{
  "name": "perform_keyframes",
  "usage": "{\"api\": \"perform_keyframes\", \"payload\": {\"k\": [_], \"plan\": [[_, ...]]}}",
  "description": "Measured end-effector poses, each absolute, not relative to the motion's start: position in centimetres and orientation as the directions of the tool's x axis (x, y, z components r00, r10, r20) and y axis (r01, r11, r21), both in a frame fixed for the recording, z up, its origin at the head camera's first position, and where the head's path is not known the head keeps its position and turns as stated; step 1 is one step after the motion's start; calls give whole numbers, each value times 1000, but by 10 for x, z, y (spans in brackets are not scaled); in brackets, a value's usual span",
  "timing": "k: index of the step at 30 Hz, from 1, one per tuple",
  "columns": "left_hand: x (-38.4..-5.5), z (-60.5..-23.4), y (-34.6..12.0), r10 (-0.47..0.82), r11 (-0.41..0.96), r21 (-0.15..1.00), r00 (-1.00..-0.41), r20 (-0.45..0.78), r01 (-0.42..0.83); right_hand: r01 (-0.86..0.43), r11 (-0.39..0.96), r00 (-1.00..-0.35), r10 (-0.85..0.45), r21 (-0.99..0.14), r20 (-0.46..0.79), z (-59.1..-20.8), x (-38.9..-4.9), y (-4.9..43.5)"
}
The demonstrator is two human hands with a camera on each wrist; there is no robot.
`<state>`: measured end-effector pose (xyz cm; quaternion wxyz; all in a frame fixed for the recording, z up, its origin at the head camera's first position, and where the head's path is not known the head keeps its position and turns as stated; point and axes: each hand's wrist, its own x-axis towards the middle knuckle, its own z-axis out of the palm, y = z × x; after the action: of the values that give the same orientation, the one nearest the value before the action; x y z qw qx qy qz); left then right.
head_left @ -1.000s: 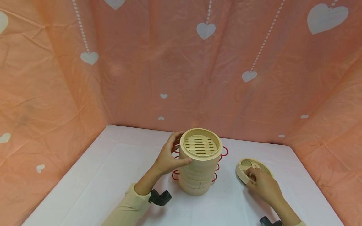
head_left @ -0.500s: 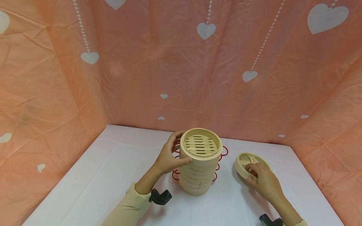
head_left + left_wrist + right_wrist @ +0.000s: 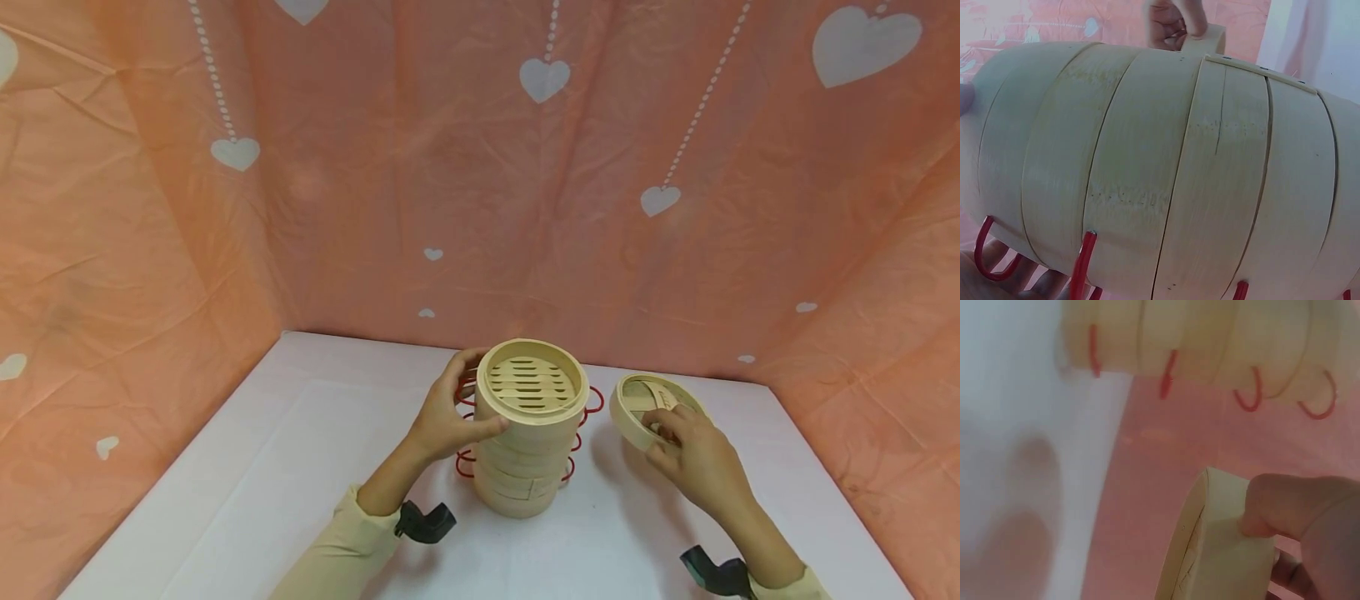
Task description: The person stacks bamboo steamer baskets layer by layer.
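Observation:
A tall stack of round bamboo steamer baskets point(image 3: 525, 462) stands upright on the table, with red loop handles down both sides. Slats of the uppermost basket point(image 3: 532, 385) show from above. My left hand point(image 3: 446, 423) grips the stack near its top, thumb in front and fingers round the far left side; in the left wrist view the stack's banded wall point(image 3: 1135, 156) fills most of the picture. To the right, my right hand point(image 3: 701, 458) holds the steamer lid point(image 3: 633, 427) off the table, slightly tilted. The right wrist view shows the thumb pressed on the lid's rim point(image 3: 1229, 550).
A white cloth covers the table point(image 3: 247, 467), and the lid's shadow falls on it. Pink-orange curtains with white hearts point(image 3: 546, 80) hang behind and at both sides. Black wrist mounts point(image 3: 425, 523) stick out under both wrists.
My right hand has raised the lid from the table and brought it slightly left and farther back. The left hand and the stack have kept still.

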<state>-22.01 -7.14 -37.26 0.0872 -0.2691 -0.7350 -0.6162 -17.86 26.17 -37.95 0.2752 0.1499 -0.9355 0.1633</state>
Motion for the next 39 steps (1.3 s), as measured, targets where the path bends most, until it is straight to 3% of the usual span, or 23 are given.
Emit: {"api": "perform_keyframes", "payload": {"k": [15,39], "plan": [[-220,-371,-72,289,101,857,-840,460,505,-427,877,-747,-203,-222,634,-344,-184,249],[-220,-372,-73,291,105,860,-842,454,500,-585,798,-603,-310,-143,735,-286,-172,208]]}}
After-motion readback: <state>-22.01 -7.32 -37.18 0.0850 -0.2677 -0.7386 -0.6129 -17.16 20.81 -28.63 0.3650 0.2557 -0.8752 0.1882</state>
